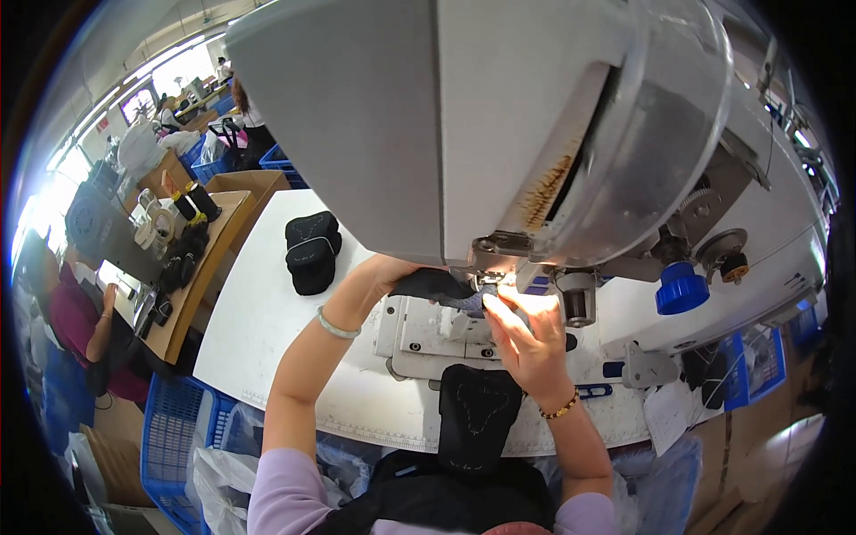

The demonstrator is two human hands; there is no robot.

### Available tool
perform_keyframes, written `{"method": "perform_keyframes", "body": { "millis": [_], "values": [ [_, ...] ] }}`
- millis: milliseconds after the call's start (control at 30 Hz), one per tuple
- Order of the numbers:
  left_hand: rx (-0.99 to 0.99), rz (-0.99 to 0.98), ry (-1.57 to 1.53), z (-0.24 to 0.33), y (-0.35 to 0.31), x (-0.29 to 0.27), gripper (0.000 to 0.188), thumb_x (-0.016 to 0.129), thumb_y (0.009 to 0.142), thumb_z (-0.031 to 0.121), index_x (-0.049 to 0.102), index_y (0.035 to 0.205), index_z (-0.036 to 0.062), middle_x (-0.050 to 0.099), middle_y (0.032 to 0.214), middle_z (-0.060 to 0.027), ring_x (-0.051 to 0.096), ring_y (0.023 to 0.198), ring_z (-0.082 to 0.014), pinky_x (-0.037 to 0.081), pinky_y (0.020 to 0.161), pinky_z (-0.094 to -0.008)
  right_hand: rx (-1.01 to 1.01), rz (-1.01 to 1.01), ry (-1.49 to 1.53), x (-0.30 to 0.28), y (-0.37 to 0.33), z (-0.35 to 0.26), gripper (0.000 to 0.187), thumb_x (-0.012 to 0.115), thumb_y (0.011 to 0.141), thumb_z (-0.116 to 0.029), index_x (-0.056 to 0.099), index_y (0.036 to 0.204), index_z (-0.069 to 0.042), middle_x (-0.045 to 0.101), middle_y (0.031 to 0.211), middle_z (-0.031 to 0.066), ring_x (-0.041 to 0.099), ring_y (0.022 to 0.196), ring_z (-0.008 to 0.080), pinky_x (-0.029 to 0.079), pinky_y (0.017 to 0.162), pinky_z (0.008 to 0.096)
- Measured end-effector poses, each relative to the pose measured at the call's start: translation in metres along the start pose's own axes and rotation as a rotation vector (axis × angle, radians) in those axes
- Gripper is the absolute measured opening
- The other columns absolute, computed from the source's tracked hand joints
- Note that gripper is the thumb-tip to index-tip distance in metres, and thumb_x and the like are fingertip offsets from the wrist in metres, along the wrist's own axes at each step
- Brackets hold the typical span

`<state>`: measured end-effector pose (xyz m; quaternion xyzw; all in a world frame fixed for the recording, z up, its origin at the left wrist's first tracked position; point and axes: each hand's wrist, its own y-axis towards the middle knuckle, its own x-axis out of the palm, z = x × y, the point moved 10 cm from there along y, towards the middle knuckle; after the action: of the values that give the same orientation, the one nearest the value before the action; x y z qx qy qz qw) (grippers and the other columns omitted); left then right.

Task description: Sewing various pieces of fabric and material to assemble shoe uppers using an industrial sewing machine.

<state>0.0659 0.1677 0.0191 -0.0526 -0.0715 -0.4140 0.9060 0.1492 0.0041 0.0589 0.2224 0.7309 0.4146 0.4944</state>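
A black padded fabric piece [430, 285] with a grey speckled part is held under the needle area of a large sewing machine [374, 107]. My left hand [392, 269] grips its left end, its fingers mostly hidden by the machine head and the cloth. At the right end, my right hand [533, 343] pinches the piece between thumb and fingers, close to the lit presser area. On the table edge nearest me lies another black padded piece [480, 415] with light dotted stitching. Several similar black pieces [312, 252] are stacked at the left of the white tabletop [267, 330].
Close to my right hand are a blue knob [682, 288] and a small blue-handled tool [595, 390]. A blue crate [178, 437] stands left of the table, and a blue bin [756, 361] right. A co-worker [76, 325] sits at another machine on the far left.
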Motion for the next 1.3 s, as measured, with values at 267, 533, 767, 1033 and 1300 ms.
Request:
{"method": "perform_keyframes", "body": {
  "millis": [267, 533, 767, 1033, 1300],
  "values": [
    [-0.113, -0.049, -0.199, -0.029, -0.007, -0.004, 0.043, 0.065, 0.072, -0.002, 0.054, 0.113, -0.0074, 0.061, 0.107, -0.0160, 0.063, 0.094, -0.0232, 0.052, 0.084, -0.0306, -0.129, 0.013, -0.032, -0.006, 0.008, -0.017, 0.034, 0.071, 0.073, -0.005, 0.065, 0.106, -0.012, 0.057, 0.104, 0.0064, 0.053, 0.086, 0.0201, 0.039, 0.076, 0.0337],
    [-0.021, -0.018, -0.313, -0.019, -0.018, 0.013, 0.029, 0.066, 0.076, 0.006, 0.061, 0.103, -0.0046, 0.065, 0.095, -0.0127, 0.065, 0.083, -0.0172, 0.055, 0.077, -0.0278, -0.079, 0.000, 0.001, -0.004, 0.009, -0.010, 0.035, 0.071, 0.073, -0.005, 0.065, 0.106, -0.014, 0.055, 0.105, 0.0061, 0.053, 0.087, 0.0198, 0.038, 0.075, 0.0339],
    [-0.074, 0.089, -0.442, -0.044, -0.033, 0.011, 0.018, 0.065, 0.081, 0.010, 0.064, 0.095, -0.0004, 0.065, 0.089, -0.0073, 0.064, 0.079, -0.0138, 0.052, 0.073, -0.0264, -0.198, 0.077, -0.119, 0.000, 0.006, -0.042, 0.034, 0.068, 0.075, -0.010, 0.065, 0.108, -0.015, 0.054, 0.106, 0.0007, 0.054, 0.089, 0.0144, 0.043, 0.075, 0.0276],
    [-0.037, 0.121, -0.270, -0.036, -0.049, 0.015, 0.023, 0.066, 0.081, 0.014, 0.063, 0.099, -0.0011, 0.065, 0.090, -0.0074, 0.062, 0.080, -0.0116, 0.051, 0.072, -0.0245, -0.207, 0.052, 0.028, -0.001, 0.005, -0.040, 0.028, 0.066, 0.068, -0.001, 0.070, 0.094, -0.010, 0.059, 0.100, 0.0004, 0.054, 0.098, 0.0183, 0.045, 0.084, 0.0326],
    [0.145, 0.160, -0.268, -0.025, -0.062, 0.034, 0.021, 0.063, 0.085, 0.012, 0.063, 0.102, 0.0006, 0.065, 0.094, -0.0035, 0.060, 0.087, -0.0095, 0.048, 0.078, -0.0244, -0.199, 0.059, 0.142, -0.008, 0.001, -0.022, 0.028, 0.062, 0.069, 0.003, 0.070, 0.093, -0.008, 0.060, 0.098, 0.0011, 0.055, 0.095, 0.0208, 0.049, 0.085, 0.0340]
  ]
}}
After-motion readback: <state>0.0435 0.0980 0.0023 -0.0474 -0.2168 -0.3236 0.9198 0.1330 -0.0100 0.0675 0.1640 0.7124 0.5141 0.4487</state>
